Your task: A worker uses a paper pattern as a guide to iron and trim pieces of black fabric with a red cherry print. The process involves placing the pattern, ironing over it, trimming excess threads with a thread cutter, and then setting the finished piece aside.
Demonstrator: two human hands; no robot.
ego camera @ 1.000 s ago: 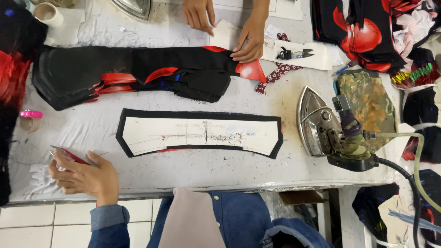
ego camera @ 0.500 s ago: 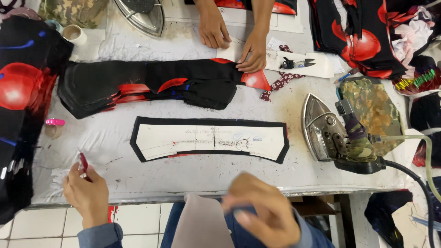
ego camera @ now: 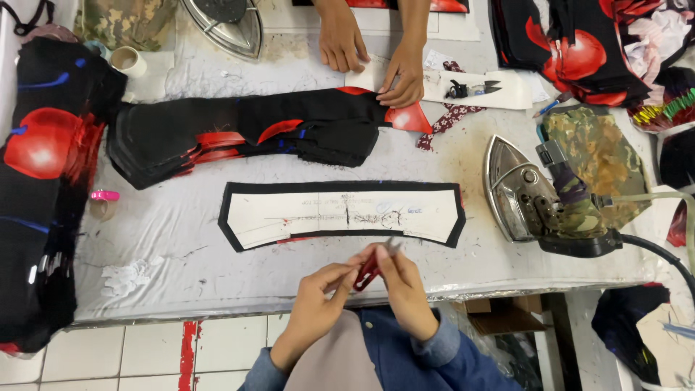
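Observation:
Both my hands meet at the table's front edge over a small red thread clipper [ego camera: 369,269]. My left hand [ego camera: 317,300] pinches its lower end. My right hand [ego camera: 405,288] grips its upper part, metal tip pointing up. Just beyond them lies a long collar-shaped piece [ego camera: 340,214], a white pattern on black fabric, flat on the grey table cover [ego camera: 166,239]. Farther back lies a stack of black and red cut fabric pieces [ego camera: 239,134].
A steel iron [ego camera: 532,192] with a camouflage-wrapped handle rests at the right, its cord running off the edge. Another person's hands [ego camera: 376,61] press a white piece at the far side, near small snips [ego camera: 470,88]. A second iron [ego camera: 224,23], tape roll [ego camera: 129,61] and fabric piles ring the table.
My left hand carried the red clipper from the table's left front edge to the middle. My right hand rose from below and took hold of it too.

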